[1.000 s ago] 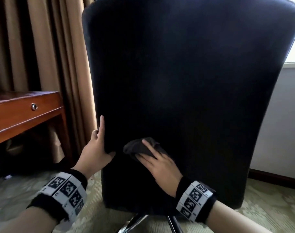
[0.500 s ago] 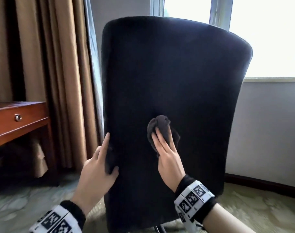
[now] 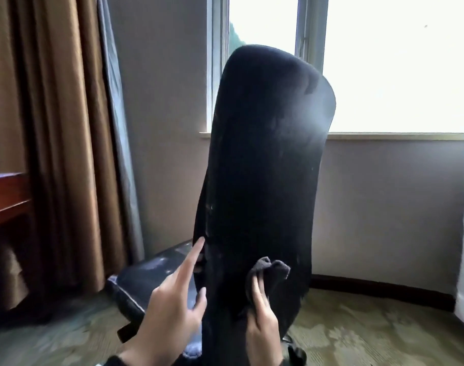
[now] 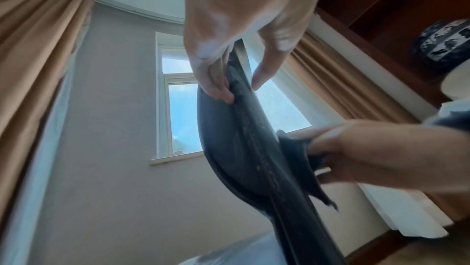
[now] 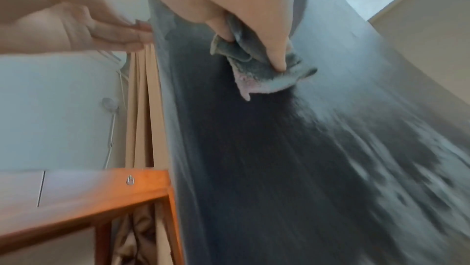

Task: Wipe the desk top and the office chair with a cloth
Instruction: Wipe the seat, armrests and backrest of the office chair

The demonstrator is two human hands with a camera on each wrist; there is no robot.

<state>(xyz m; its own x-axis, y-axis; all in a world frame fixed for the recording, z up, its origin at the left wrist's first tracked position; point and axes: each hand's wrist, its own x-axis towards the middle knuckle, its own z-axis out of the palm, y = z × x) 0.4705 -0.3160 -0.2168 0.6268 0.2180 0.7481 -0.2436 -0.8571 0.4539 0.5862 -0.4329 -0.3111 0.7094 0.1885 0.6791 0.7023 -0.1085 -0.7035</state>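
since the chair back [image 3: 265, 159] stands tall and edge-on, the right hand [image 3: 262, 323], pinching the bunched cloth [image 3: 272, 277] low on its rear face, has upward strokes ahead, while the spread left hand [image 3: 172, 310] fingers its near edge.

Brown curtains [image 3: 53, 128] hanging at the left, a grey sheer panel [image 3: 117, 128] beside them. Bright window [image 3: 384, 64] behind – pale sill [image 3: 397, 136] beneath, grey wall [image 3: 384, 207] below, dark skirting [image 3: 379, 289] along patterned green carpet [image 3: 371, 336].
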